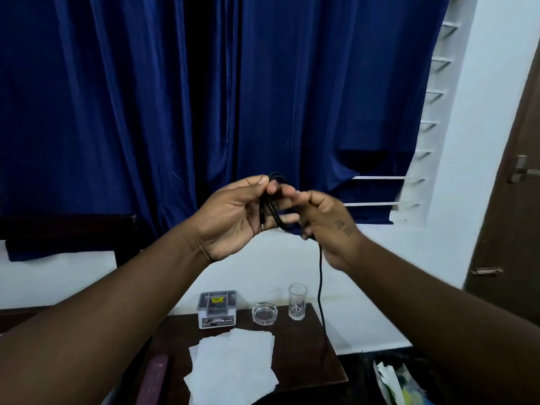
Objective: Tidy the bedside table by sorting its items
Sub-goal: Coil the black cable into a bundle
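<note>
Head view: above the table (315, 346), the left grip (233, 211) pinches the looped black cable (320, 276) and the right grip (324, 223) curls round it. The cable's loose tail hangs by the table's right edge, near the glass (297, 301); a swing could topple the glass.

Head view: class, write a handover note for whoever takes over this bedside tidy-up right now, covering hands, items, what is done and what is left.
Left hand: raised above the table, holds loops of the black cable.
Right hand: grips the same cable beside the loops; the tail hangs down toward the bedside table.
On the table: small product box, glass ashtray and drinking glass along the back; loose white papers in front; a maroon oblong object at the left edge.
Done: cable partly coiled.
Left: probably finish the coil, set it down, then square up the papers.
</note>
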Demonstrator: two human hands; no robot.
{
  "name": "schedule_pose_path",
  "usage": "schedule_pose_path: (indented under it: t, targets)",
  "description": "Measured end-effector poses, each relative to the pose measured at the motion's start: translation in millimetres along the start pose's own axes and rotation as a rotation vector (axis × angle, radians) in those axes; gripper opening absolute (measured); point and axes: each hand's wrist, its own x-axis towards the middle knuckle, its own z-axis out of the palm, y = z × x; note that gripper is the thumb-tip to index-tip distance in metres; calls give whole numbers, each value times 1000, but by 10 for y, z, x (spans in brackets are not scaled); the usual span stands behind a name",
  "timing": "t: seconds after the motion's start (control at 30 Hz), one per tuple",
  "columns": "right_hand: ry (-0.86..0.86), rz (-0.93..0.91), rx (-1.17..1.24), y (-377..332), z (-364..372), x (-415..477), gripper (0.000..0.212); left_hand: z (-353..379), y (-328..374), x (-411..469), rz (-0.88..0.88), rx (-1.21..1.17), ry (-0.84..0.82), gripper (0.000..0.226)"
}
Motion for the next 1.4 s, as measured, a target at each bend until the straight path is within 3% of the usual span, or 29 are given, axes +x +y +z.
schedule_pose_path:
  t: [0.2,0.37,0.5,0.77,0.9,1.07,1.4]
  targets:
    - [-95,119,-93,231,119,-291,31,-97,-61,55,115,-3,215,29]
    - [-241,75,-294,125,163,-408,22,-187,-166,70,131,219,397,27]
    - [-248,-6,-426,-30,144,-320,20,-218,-246,43,73,465,342,28]
    - [-276,-194,-738,-308,30,-118,30,-241,-227,27,-17,709,246,29]
    - [-239,-272,-769,-424,-77,45,26,-259,-232,-26,-128,679,185,25]
    - [-235,-310,-698,-457,-131,129,24,-251,-194,-45,-145,576,145,25]
    - [-56,-120,-43,153,13,39,36,-139,-170,-82,-128,187,52,30]
